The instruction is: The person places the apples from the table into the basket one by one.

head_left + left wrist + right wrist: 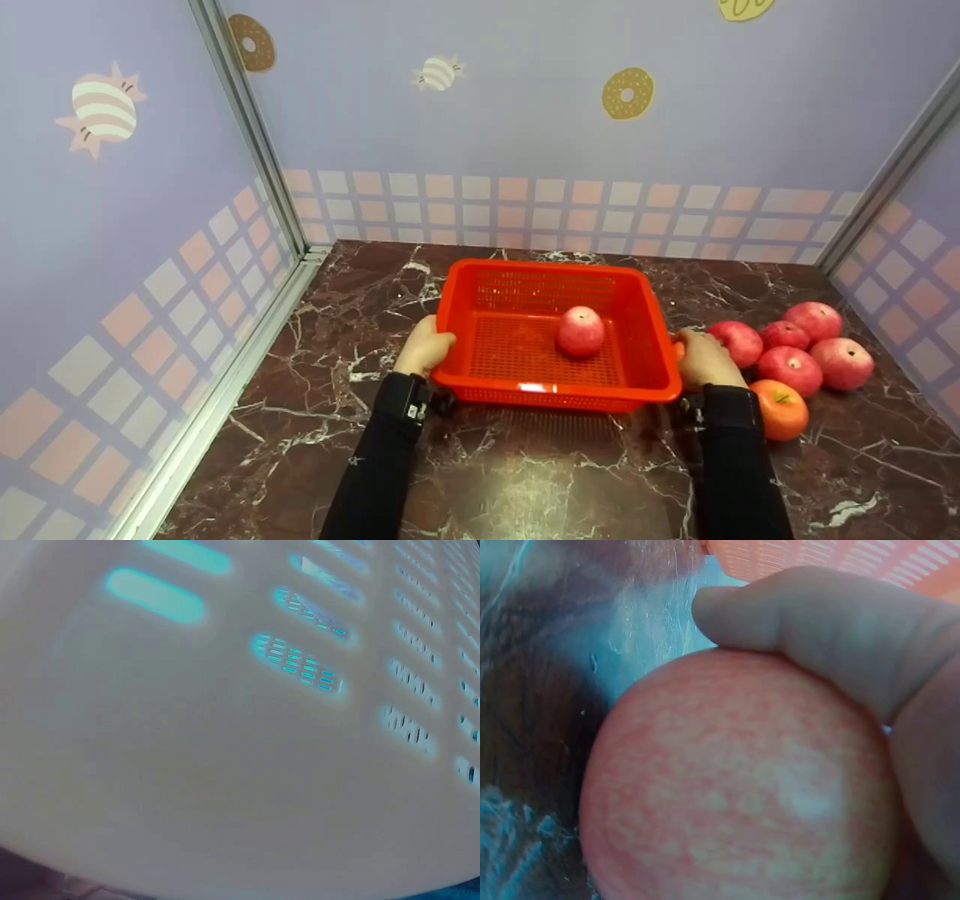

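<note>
An orange-red plastic basket [547, 394] with perforated sides stands on the marbled table, one pink-red apple [580, 331] lying inside it toward the right. At the basket's left rim is my left hand [426, 346], gripping the edge with the thumb over it. The left wrist view is filled by the slotted basket wall [195, 757]. Just outside the right wall, my right hand [705, 361] holds another apple [735, 780], red streaked with yellow. The thumb lies across that apple's top in the right wrist view; the other fingers are hidden.
Right of my right hand, several red apples [789, 370] lie in a cluster. An orange-coloured round fruit [781, 411] sits by my right wrist. Patterned panels [480, 142] enclose the table at the back and both sides, with a metal rail [225, 412] along the left.
</note>
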The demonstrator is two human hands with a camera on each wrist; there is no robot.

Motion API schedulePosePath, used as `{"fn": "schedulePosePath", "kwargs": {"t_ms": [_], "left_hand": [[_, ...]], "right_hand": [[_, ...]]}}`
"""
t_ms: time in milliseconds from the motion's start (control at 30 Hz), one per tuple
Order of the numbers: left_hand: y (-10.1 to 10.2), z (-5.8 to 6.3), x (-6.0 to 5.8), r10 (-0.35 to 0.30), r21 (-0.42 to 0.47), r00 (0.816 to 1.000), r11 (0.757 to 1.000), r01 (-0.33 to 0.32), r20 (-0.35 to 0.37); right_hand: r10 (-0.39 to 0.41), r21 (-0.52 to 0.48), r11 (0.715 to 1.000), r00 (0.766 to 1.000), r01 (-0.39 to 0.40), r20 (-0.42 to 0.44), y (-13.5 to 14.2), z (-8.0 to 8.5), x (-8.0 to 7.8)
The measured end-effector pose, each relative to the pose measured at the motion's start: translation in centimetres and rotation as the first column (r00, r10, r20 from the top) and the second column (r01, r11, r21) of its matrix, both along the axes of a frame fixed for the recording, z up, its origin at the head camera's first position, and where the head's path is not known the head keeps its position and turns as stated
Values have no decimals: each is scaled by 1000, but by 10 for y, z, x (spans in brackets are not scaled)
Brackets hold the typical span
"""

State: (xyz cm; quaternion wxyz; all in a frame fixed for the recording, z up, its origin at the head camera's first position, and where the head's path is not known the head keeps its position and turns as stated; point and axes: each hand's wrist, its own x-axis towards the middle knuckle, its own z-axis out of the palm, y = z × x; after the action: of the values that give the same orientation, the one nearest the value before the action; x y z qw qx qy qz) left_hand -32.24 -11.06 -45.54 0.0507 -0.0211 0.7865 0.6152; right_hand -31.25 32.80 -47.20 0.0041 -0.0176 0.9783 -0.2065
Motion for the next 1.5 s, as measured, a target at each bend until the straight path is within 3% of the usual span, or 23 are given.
{"fn": "schedulePosePath", "kwargs": {"t_ms": [567, 1500], "left_hand": [[-2, 1, -1, -2, -48, 1000, 999, 2, -11], [0, 0, 0, 1, -7, 1000, 1000, -1, 3]], "right_hand": [[-43, -60, 997, 999, 42, -10, 3, 6, 0], [-132, -137, 984, 979, 111, -155, 5, 30, 12]]}}
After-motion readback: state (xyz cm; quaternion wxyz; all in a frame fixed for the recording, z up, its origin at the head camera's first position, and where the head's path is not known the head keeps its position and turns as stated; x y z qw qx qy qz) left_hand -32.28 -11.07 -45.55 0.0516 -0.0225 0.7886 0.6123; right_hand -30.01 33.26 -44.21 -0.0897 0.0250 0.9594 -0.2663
